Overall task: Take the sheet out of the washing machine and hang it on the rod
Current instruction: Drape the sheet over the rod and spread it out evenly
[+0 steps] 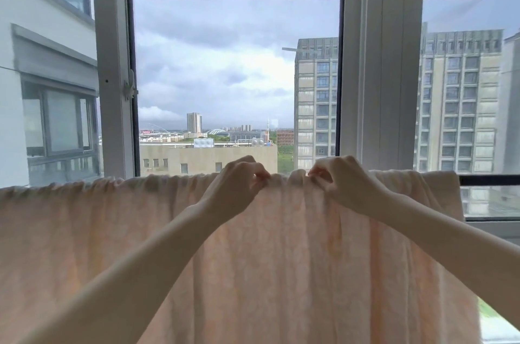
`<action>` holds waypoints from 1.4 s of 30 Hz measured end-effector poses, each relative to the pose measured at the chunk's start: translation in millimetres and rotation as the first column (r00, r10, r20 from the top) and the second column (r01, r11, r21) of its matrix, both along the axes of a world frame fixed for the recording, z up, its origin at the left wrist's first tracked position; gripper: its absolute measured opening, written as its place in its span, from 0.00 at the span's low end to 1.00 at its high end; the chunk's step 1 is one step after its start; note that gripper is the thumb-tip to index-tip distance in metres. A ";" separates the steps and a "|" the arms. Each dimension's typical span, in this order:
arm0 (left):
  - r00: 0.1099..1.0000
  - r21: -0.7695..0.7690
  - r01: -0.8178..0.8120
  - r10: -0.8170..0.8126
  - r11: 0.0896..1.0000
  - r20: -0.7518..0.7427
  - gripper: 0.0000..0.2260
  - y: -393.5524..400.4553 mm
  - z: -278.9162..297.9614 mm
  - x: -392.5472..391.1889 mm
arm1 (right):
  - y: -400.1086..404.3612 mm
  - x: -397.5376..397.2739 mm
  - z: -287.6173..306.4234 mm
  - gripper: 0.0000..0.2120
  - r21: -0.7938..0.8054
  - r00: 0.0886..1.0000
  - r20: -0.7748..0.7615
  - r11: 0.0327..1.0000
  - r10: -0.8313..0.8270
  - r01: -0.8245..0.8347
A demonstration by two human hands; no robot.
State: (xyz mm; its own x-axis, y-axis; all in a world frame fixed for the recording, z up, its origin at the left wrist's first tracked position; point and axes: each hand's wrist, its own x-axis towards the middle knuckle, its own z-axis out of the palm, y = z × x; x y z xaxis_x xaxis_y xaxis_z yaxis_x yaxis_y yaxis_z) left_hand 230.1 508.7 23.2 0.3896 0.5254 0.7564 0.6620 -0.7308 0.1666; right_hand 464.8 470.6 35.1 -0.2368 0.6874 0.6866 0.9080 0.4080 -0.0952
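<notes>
Both hands pinch the sheet at its top fold: my left hand and right hand close together, fingers closed on bunched cloth. The sheet already drapes over the rod, which it hides. I'd draw the pinches apart to flatten the gathers. Beyond the sheet, the window stands open on tower blocks.

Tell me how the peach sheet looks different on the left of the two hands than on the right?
Left of the hands, the top edge of the peach cloth sheet is bunched into small gathers; on the right it lies smoother, in broad folds. The left part runs out of view, while the right part ends at a visible corner. Both the left hand and right hand pinch the top edge.
</notes>
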 end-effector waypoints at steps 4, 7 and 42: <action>0.999 -0.019 -0.001 0.001 1.000 0.044 0.05 7.1 8.4 5.6 | 16.9 -1.2 16.3 0.02 -0.010 0.995 -0.089 0.999 -0.037 0.036; 0.985 0.040 -0.070 0.063 0.997 0.160 0.05 18.0 23.7 6.7 | 25.2 2.2 30.6 0.04 0.064 0.974 -0.205 0.992 -0.096 0.111; 0.968 -0.170 0.048 -0.004 0.984 0.252 0.04 -5.6 7.6 89.7 | -1.6 96.4 0.2 0.12 0.124 0.983 -0.042 0.976 -0.177 0.181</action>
State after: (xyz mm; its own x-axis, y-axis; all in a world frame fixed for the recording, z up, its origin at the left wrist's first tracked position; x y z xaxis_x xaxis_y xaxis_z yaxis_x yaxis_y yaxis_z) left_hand 319.8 503.1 30.9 0.2155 0.6492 0.7294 0.5641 -0.6925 0.4497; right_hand 561.3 469.0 35.3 -0.0957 0.6235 0.7759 0.9650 0.2495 -0.0814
